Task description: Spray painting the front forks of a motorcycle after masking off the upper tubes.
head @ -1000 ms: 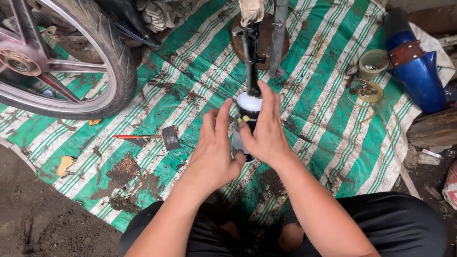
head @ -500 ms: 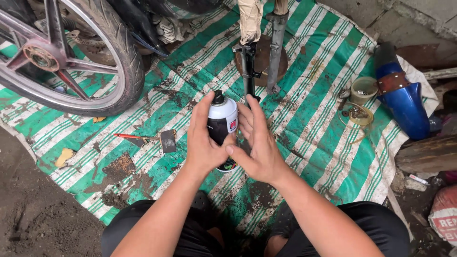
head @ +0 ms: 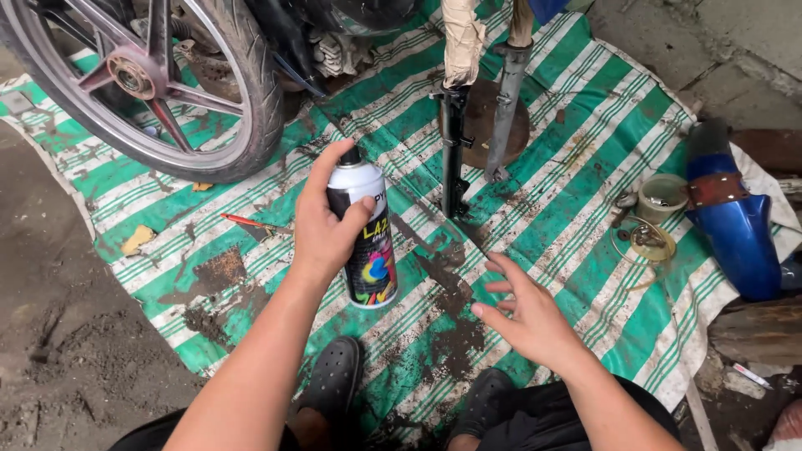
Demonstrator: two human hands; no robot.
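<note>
Green-and-white striped tarpaulin (head: pixel 576 167) covers most of the ground in the head view, stained with dark grime and lying on bare dirt that shows along the nine o'clock edge. At eleven o'clock a motorcycle wheel (head: pixel 142 83) with a black tyre and reddish spokes stands on the tarp. At twelve o'clock two fork tubes rise upright: a black fork leg (head: pixel 454 150) with paper masking wrapped round its top, and just beside it a grey fork leg (head: pixel 505 108), both in front of a round rusty disc (head: pixel 484 125). At three o'clock a blue mudguard (head: pixel 735 225) lies at the tarp's edge, with a small round tub (head: pixel 662 198) and a shallow lid (head: pixel 650 240) near it. A thin red tool (head: pixel 251 223) lies at nine o'clock from the centre.

Near the centre, the left hand (head: pixel 322 225) is clamped round a spray paint can (head: pixel 365 230), white at the top with a black, brightly coloured label; the forefinger rests on the black nozzle, and the can is upright, held above the tarp at seven o'clock from the black fork leg. The right hand (head: pixel 526 313) holds nothing, fingers spread apart, palm hovering over the tarp at five o'clock from the can, well clear of it. At six o'clock two black clogs (head: pixel 334 380) stand on the tarp between the forearms.
</note>
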